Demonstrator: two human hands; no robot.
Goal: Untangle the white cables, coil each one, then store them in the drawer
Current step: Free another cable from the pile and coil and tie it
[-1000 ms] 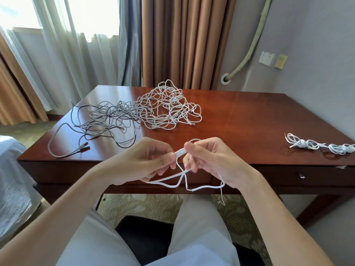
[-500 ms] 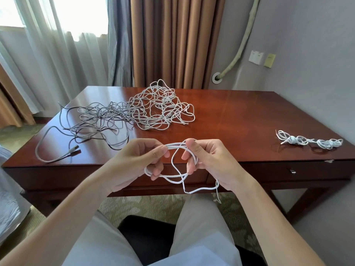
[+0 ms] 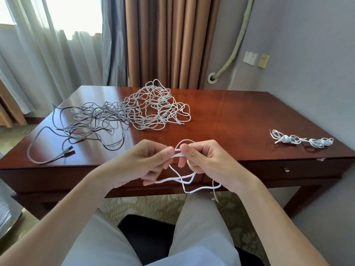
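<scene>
Since a second ago both hands, left hand (image 3: 148,166) and right hand (image 3: 207,166), pinch-fingers clamped, re-gathered the thin white cable (image 3: 184,179) over the lap; two coiled white bundles (image 3: 303,142) wait on the wooden counter (image 3: 240,120), big tangled pile (image 3: 134,112) untouched, drawer (image 3: 286,169) closed.

- A thin white cable (image 3: 182,177) hangs in loose crossing loops in front of the desk's near edge, pinched at the top between two hands.
- A big tangle of white cables (image 3: 153,108) lies heaped toward the desk's far left.
- Two small coiled white cables (image 3: 301,141) lie side by side near the right edge.
- The drawer (image 3: 284,169) under the near right corner is closed.
</scene>
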